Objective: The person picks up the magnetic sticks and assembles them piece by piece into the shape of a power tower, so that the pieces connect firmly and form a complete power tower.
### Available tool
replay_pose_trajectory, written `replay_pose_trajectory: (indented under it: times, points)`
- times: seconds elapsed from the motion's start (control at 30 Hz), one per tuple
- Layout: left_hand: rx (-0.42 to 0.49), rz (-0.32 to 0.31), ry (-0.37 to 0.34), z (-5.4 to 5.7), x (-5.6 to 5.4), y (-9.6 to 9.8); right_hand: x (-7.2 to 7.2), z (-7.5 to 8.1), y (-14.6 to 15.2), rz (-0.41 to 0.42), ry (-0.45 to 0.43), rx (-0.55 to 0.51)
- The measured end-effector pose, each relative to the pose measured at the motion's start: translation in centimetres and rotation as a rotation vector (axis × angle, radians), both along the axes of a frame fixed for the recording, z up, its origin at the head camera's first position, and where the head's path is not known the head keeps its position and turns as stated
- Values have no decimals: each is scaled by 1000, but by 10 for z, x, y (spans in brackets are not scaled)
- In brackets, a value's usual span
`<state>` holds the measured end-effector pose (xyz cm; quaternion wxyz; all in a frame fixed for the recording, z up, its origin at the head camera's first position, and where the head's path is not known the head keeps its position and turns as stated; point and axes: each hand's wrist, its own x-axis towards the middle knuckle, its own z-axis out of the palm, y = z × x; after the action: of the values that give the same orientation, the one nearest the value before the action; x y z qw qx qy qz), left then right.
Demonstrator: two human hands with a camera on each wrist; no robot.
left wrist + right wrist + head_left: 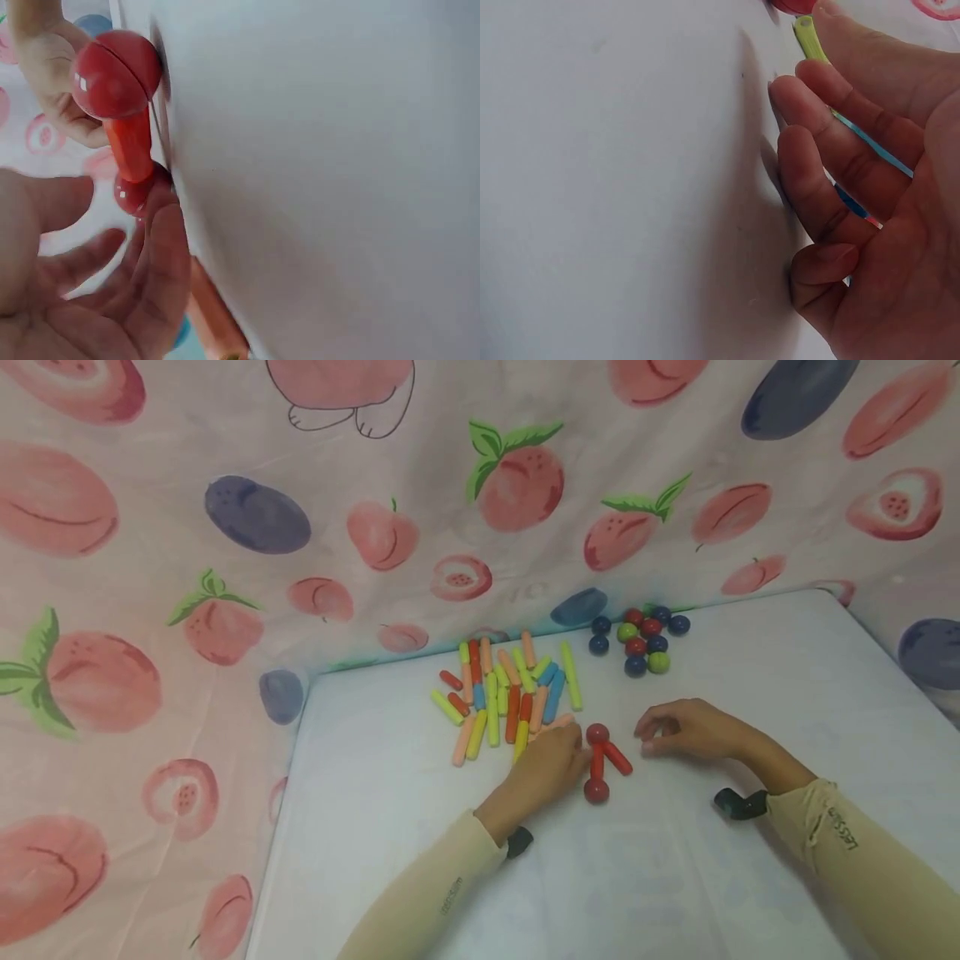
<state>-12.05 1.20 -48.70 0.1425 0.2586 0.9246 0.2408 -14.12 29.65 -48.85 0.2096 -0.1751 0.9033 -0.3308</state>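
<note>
On the white table, a red rod (pixel 597 763) joins two red balls, a far one (pixel 597 733) and a near one (pixel 596 791). A second red rod (pixel 618 758) slants away from the far ball. My left hand (pixel 551 762) is just left of this piece, fingers loosely bent. The left wrist view shows no object between its thumb and fingers, with fingertips right by the farther red ball (pixel 133 195). To the right of the piece, my right hand (pixel 690 729) rests low over the table, fingers relaxed and holding nothing.
Behind my left hand lies a spread of short rods (pixel 492 710) in yellow, orange, red and blue. Dark blue, red and green balls (pixel 635 647) cluster at the back right. A fruit-printed cloth (pixel 390 585) hangs behind and left of the table.
</note>
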Motion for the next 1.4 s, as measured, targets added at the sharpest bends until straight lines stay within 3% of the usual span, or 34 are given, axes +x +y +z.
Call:
replay_pose_trajectory:
  times: [0.1, 0.2, 0.37, 0.5, 0.63, 0.77, 0.9, 1.03, 1.2, 1.4]
  points:
    - [18, 8, 69, -1, -9, 6, -4, -1, 2, -38, 25, 33]
    - [14, -64, 80, 0, -17, 9, -10, -1, 4, -128, 73, 59]
    - [49, -119, 9, 0, -23, 6, -26, -4, 9, -359, 179, 55]
    - [75, -116, -77, -2, -22, -4, -40, -10, 14, -425, 276, 66]
    - [71, -164, -78, -5, -16, -18, -50, -13, 17, -374, 344, 113]
    - [61, -215, -55, -5, -5, -35, -52, -8, 16, -316, 316, 148]
    - [74, -153, -99, -1, 4, -50, -44, 3, 12, -230, 223, 182]
    - [64, -93, -102, 1, 9, -58, -26, 10, 1, -84, 133, 171]
    - [66, -74, -84, 1, 10, -61, -8, 8, -26, 88, 32, 73]
    - [82, -90, -65, -3, 10, -59, 0, 9, -48, 160, -15, -29]
